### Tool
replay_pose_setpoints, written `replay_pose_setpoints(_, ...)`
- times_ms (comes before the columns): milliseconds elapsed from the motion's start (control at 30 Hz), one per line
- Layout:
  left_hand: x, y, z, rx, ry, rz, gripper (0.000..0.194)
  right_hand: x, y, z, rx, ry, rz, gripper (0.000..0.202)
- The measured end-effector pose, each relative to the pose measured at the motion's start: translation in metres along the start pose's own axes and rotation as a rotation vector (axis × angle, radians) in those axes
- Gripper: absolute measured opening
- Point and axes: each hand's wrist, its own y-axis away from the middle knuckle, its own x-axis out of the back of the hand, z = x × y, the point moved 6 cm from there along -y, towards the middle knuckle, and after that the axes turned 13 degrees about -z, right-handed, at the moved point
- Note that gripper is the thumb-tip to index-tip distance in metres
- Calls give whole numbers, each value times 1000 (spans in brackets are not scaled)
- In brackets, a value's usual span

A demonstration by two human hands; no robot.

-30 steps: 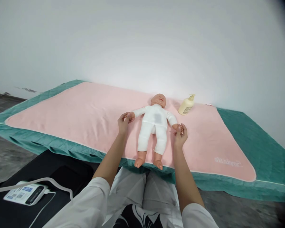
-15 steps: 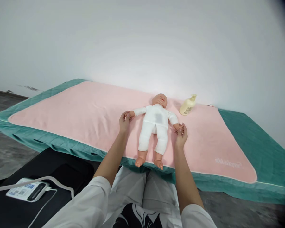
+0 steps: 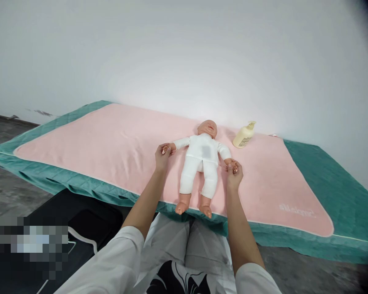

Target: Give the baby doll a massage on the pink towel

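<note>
A baby doll point(image 3: 201, 151) with a white cloth body lies on its back on a pink mat point(image 3: 125, 151), its head toward the wall and its feet at the near edge. Both its arms are spread out to the sides. My left hand point(image 3: 162, 156) is closed round the doll's hand on the left. On the other side, my right hand point(image 3: 234, 173) grips the doll's hand on the right, fingers curled about it. A pale yellow pump bottle point(image 3: 244, 135) stands tilted in view beyond my right hand, beside the doll's head.
Under the mat is a bed with a teal quilted cover point(image 3: 340, 175), set against a white wall point(image 3: 184, 57). At the lower left sits a black surface point(image 3: 88, 216) with a pale cable; part of it is blurred out by pixels.
Both hands keep hold of the doll's hands, with the fingers shifting very slightly. The whole view has moved a little; doll and bottle stay where they were on the mat.
</note>
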Motion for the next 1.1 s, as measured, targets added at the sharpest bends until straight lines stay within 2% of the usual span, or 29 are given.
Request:
replay_pose_setpoints(333,-2,3,4,17,-4,29,37,3,4,-12,-3,93,99,39)
replay_pose_setpoints(533,-1,1,3,16,67,36,40,5,4,-9,-15,116,122,46)
replay_pose_setpoints(800,0,1,1,21,160,56,31,8,-2,3,51,17,42,52)
replay_pose_setpoints(967,0,1,2,21,120,64,30,5,-1,-1,56,-6,-6,50)
replay_pose_setpoints(1100,1,2,2,21,86,78,37,3,2,-8,29,54,10,48)
